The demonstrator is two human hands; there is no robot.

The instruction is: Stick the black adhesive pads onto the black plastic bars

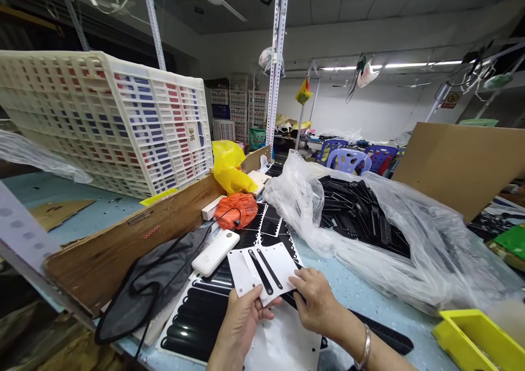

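My left hand (241, 322) grips the lower edge of a small white sheet (285, 259), thumb on top and fingers beneath. Two slim black strips (268, 268) lie on that sheet, with small holes near its corners. My right hand (315, 297), a bangle on its wrist, pinches the sheet's right edge. Beneath the hands is a larger white sheet (283, 341). To the left lie glossy black sticker sheets (197, 322) with rounded strips. A long black textured piece (385, 331) passes under my right forearm, partly hidden by it.
Beyond the sheet are a white power bank (215, 252), an orange bag (235, 210) and a yellow bag (227, 166). Clear plastic (435, 240) surrounds a heap of black pieces (361, 212). A yellow bin (479, 335) stands right; a wooden board (135, 240) edges the left.
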